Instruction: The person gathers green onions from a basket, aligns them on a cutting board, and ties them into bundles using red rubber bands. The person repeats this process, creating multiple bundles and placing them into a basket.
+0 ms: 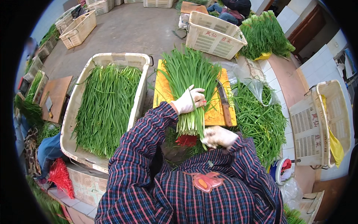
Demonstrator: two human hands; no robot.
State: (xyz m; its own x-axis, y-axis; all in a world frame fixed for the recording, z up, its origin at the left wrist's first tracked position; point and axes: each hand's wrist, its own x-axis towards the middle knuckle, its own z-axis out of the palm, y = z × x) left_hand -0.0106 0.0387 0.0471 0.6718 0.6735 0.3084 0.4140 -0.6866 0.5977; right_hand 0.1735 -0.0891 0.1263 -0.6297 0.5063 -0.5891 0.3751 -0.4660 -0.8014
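My left hand [191, 100], in a white glove, is closed over a thick bunch of garlic chives [190, 70], with a bit of red at its fingertips. The bunch lies on a yellow cutting board [219, 112], its pale stem ends pointing towards me over the near edge. My right hand [218, 137], also gloved, pinches a few loose green leaves [202, 127] beside those stem ends. To the right of the bunch rests a curved knife with a wooden handle [226, 114]. Red strands [186, 140] show below the stem ends.
Left of the board stands a white plastic crate [141, 92] full of chives. Loose green leaves [260, 123] are heaped at the right, with clear plastic over part. Other crates [215, 36] stand ahead and at the right. A person [235, 12] sits at the back; another person's knee [50, 148] shows at left.
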